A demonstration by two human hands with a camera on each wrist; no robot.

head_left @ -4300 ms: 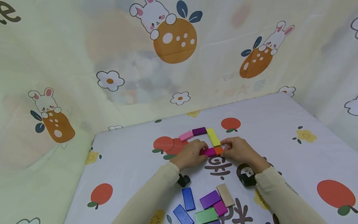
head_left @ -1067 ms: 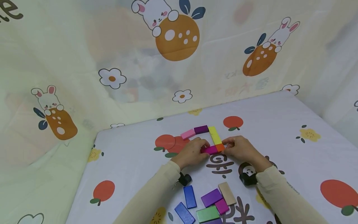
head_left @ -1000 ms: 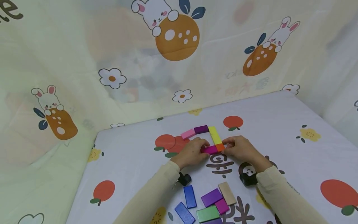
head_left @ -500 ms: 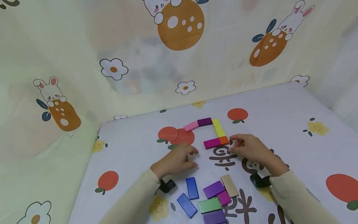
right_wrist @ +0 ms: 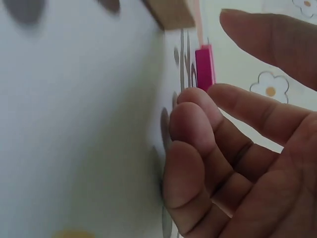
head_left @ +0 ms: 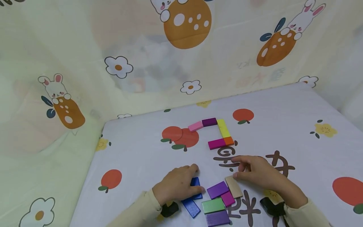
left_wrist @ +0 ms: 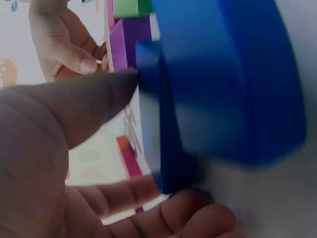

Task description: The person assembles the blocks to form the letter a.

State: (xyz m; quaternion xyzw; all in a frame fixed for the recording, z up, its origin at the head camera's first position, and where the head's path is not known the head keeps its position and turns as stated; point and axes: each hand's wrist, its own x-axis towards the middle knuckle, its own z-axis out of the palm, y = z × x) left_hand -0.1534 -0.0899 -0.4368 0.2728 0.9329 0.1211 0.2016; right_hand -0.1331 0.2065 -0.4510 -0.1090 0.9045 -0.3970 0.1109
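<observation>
Blocks (head_left: 191, 208): twelve visible, two blue.

"What's carrying all this?"

"A white table (head_left: 283, 123) printed with red fruit (head_left: 111, 178), yellow flowers (head_left: 325, 130) and brown lettering (head_left: 250, 211). Call its far edge twelve."

"And on it?"

"Toward twelve, five blocks in a bent line: pink block (head_left: 195, 126) at the bend's ten, dark purple block (head_left: 209, 122) at twelve, yellow block (head_left: 223, 128) at two, orange block (head_left: 228, 141) at four, long magenta block (head_left: 216, 144) at five."

"Closer in?"

"At their six, a tight cluster: purple block (head_left: 217, 190) at eleven, beige block (head_left: 234, 187) at one, short magenta block (head_left: 228, 199) at three, green block (head_left: 213, 206) at eight, violet block (head_left: 217, 218) at six."

"Anything blue?"

"At the cluster's nine: near blue block (head_left: 191, 209), and toward its one, far blue block (head_left: 196, 182), partly hidden."
</observation>
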